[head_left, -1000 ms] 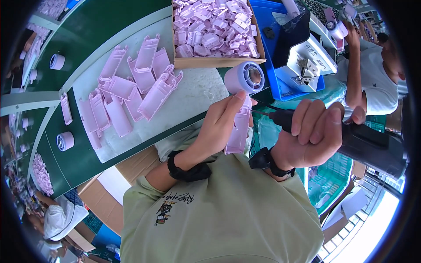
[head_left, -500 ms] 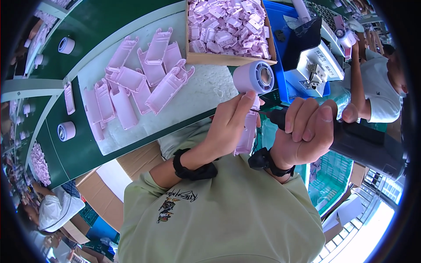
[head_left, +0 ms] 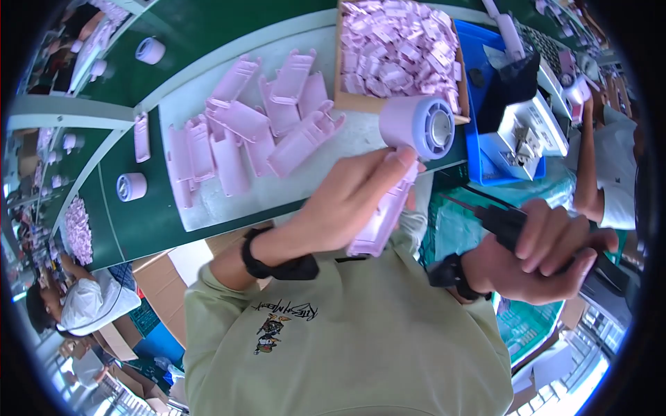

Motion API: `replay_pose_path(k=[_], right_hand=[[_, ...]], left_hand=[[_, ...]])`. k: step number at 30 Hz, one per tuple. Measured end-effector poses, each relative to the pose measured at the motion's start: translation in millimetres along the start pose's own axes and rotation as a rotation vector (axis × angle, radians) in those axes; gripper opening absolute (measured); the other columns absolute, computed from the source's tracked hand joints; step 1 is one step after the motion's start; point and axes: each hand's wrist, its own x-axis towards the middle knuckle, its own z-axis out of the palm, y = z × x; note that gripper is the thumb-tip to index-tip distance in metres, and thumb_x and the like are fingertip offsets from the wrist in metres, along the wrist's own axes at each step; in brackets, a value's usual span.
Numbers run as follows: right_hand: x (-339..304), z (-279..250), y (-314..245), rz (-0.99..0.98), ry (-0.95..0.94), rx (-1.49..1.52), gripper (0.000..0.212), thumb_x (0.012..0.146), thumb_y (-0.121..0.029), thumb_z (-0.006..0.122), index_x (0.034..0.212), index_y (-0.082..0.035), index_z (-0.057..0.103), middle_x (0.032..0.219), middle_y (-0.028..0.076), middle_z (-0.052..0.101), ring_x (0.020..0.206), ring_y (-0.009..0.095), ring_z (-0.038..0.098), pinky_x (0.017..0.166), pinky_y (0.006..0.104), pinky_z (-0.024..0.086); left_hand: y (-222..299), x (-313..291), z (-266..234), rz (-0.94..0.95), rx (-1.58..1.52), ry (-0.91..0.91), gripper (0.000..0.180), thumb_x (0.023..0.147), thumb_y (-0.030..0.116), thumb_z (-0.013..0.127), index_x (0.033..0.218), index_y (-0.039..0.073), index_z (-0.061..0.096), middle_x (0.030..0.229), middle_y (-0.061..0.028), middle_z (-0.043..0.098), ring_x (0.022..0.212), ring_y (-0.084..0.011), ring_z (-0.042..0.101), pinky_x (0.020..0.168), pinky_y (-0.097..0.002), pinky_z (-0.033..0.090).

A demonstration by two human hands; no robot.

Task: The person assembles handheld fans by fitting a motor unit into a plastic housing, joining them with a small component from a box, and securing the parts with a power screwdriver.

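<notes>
My left hand (head_left: 354, 197) is closed around a pink round-headed appliance (head_left: 409, 128), gripping it where the head joins the handle. Its head has a vented ring around a silver centre, and the handle hangs down with its inner side showing. My right hand (head_left: 548, 253) is wrapped around a black electric screwdriver (head_left: 501, 223). The thin bit points toward the appliance but stands apart from it. Several pink handle shells (head_left: 239, 121) lie in a loose pile on a pale mat (head_left: 208, 216), left of my left hand.
A cardboard box (head_left: 357, 102) of small pink parts stands behind the appliance. Right of it, a blue tray (head_left: 479, 173) holds a white box (head_left: 551, 139) with metal pieces. Pink round heads (head_left: 132, 187) stand on the green bench. A turquoise crate (head_left: 534, 326) sits below my right hand. Other people work nearby.
My right hand has drawn the screwdriver away from the appliance, to the right and down. The appliance's head has turned to show more of its vented end, and the view has shifted.
</notes>
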Motion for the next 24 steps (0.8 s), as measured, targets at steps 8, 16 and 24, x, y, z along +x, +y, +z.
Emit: replay_pose_path(k=[8, 16, 24], right_hand=[[-6.0, -62.3, -3.1, 0.083, 0.352, -0.677, 0.025, 0.092, -0.008, 0.056, 0.114, 0.003, 0.052, 0.06, -0.003, 0.033, 0.048, 0.006, 0.03, 0.047, 0.0234, 0.028], [-8.2, -83.5, 9.5, 0.226, 0.199, -0.9, 0.029, 0.092, -0.007, 0.059, 0.116, 0.006, 0.053, 0.064, 0.002, 0.047, 0.055, 0.009, 0.045, 0.057, 0.0258, 0.04], [24.4, -90.1, 33.2, 0.163, 0.137, -1.205, 0.034, 0.093, -0.02, 0.065, 0.115, 0.005, 0.06, 0.086, 0.007, 0.062, 0.081, 0.015, 0.059, 0.081, 0.0292, 0.048]], left_hand=[[76.6, 103.9, -220.3, 0.03, 0.683, 0.48, 0.05, 0.095, 0.045, 0.048, 0.088, 0.001, 0.069, 0.081, -0.0127, 0.072, 0.066, -0.0192, 0.068, 0.062, -0.0316, 0.052], [34.8, 122.0, -271.2, 0.042, 1.384, 0.791, 0.064, 0.092, 0.057, 0.047, 0.101, -0.002, 0.069, 0.1, -0.0235, 0.068, 0.101, -0.0378, 0.064, 0.089, -0.0425, 0.05], [2.4, -120.3, -354.0, -0.15, 1.431, 1.149, 0.046, 0.087, 0.041, 0.066, 0.099, -0.004, 0.066, 0.089, -0.0213, 0.068, 0.088, -0.0356, 0.066, 0.078, -0.0394, 0.052]])
